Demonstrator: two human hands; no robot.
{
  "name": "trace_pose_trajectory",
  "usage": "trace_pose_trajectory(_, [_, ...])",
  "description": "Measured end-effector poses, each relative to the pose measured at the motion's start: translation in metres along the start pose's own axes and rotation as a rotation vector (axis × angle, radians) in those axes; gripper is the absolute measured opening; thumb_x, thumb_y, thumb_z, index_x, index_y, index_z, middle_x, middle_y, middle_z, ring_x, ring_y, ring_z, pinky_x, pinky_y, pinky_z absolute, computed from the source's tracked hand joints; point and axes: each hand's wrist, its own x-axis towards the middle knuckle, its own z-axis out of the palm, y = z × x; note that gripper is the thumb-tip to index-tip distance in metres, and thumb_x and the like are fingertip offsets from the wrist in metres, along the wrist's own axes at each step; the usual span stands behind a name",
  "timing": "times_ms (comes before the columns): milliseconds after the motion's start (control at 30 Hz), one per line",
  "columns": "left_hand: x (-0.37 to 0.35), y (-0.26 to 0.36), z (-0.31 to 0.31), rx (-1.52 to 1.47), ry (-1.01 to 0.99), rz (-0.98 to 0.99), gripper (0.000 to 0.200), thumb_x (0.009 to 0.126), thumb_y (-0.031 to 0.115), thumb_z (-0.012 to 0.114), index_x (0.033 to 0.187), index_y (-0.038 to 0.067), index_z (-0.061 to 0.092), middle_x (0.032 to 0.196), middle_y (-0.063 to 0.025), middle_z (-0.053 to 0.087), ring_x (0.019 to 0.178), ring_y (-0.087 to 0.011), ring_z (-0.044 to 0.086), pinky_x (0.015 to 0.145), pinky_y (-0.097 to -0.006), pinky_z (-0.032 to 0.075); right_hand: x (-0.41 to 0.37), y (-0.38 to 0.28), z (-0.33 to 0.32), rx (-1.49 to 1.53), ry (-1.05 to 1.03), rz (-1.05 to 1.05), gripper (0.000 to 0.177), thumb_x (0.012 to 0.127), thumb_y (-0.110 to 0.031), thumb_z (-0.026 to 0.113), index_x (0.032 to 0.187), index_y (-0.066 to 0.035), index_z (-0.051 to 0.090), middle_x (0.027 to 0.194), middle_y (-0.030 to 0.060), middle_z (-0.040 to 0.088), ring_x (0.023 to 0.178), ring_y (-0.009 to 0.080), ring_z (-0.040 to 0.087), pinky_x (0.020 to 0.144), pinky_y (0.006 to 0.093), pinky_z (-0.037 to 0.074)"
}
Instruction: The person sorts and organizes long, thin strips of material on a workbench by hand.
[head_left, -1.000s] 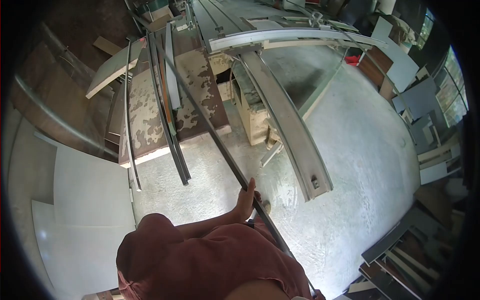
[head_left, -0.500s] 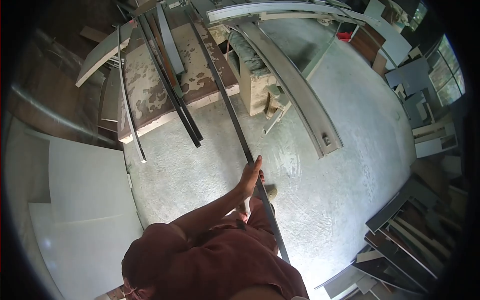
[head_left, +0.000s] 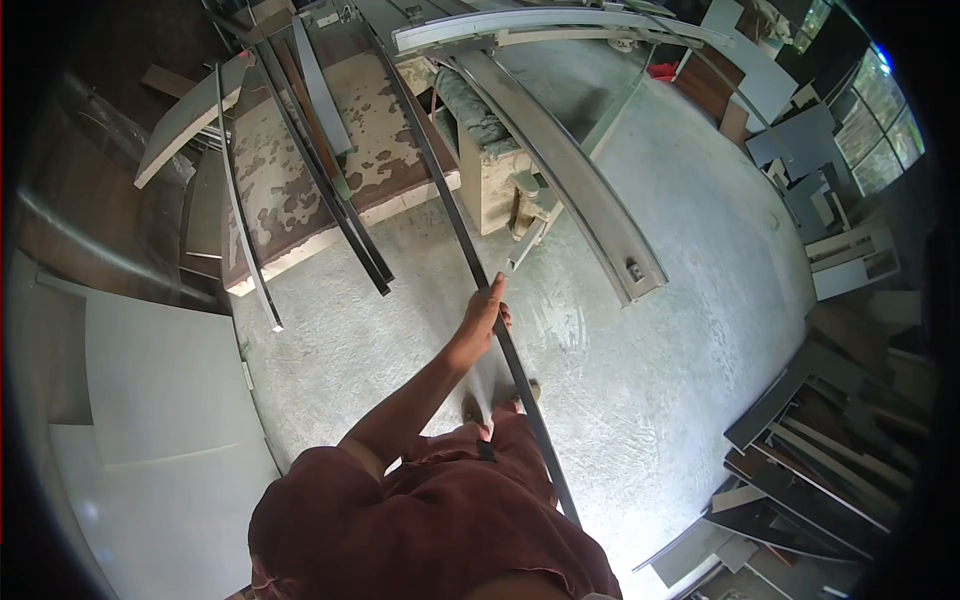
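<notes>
My left hand (head_left: 479, 322) is wrapped round a long dark metal bar (head_left: 456, 216), its thumb lying along the upper side. From the far worktop, the bar slants down past my legs, and its near end disappears beside my maroon shirt. My right hand is out of sight. To the left, several thin bars, among them a dark pair (head_left: 362, 246) and a lighter narrow bar (head_left: 243, 240), jut over the front edge of a worn, patchy board (head_left: 385, 142).
A grey metal rail (head_left: 570, 165) of the machine extends toward me at right of centre. Pale panels (head_left: 170, 370) stand at the left. Stacked offcuts (head_left: 815, 470) lie at lower right, and more boards (head_left: 795, 140) lean near the window.
My left hand is farther forward, with the arm more stretched out, still gripping the dark bar. The view has shifted slightly, so the surroundings appear farther left.
</notes>
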Motion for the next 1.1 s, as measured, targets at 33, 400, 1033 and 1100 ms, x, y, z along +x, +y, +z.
trace_pose_trajectory(33, [0.003, 0.004, -0.001, -0.001, 0.011, 0.027, 0.051, 0.077, 0.054, 0.058, 0.087, 0.006, 0.048, 0.059, -0.0021, 0.045, 0.045, -0.0123, 0.047, 0.041, -0.0257, 0.042, 0.002, -0.007, -0.002, 0.008, 0.005, -0.013, 0.040, 0.083, -0.024, 0.058, 0.118, -0.006, 0.046, 0.092, 0.0130, 0.059, 0.079, 0.0230, 0.056, 0.070, 0.0339, 0.046])
trace_pose_trajectory(400, [0.091, 0.065, -0.012, 0.064, 0.016, 0.006, 0.057, 0.071, 0.055, 0.064, 0.094, 0.006, 0.049, 0.060, -0.0025, 0.045, 0.046, -0.0151, 0.049, 0.044, -0.0317, 0.047, 0.033, -0.105, -0.027, 0.079, 0.016, -0.178, 0.039, 0.080, -0.020, 0.061, 0.114, -0.005, 0.049, 0.088, 0.0090, 0.060, 0.077, 0.0188, 0.056, 0.069, 0.0311, 0.046])
trace_pose_trajectory(1033, [0.079, 0.105, -0.018, 0.486, 0.180, 0.700, 0.087, 0.082, 0.053, 0.049, 0.135, -0.006, 0.012, 0.137, -0.0296, 0.018, 0.129, -0.0378, 0.018, 0.105, -0.0381, 0.019, 0.113, -0.305, -0.099, 0.455, -0.153, -0.271, 0.037, 0.080, -0.008, 0.059, 0.114, 0.000, 0.046, 0.068, 0.0008, 0.054, 0.049, 0.0054, 0.046, 0.042, 0.0186, 0.038])
trace_pose_trajectory(1100, [0.084, 0.096, -0.009, 0.473, 0.104, 0.705, 0.084, 0.083, 0.051, 0.048, 0.134, -0.007, 0.014, 0.136, -0.0299, 0.020, 0.129, -0.0382, 0.019, 0.105, -0.0383, 0.019, 0.138, -0.314, -0.106, 0.547, -0.174, -0.315, 0.050, 0.081, -0.033, 0.063, 0.114, -0.001, 0.045, 0.059, -0.0006, 0.046, 0.045, 0.0069, 0.042, 0.039, 0.0217, 0.036])
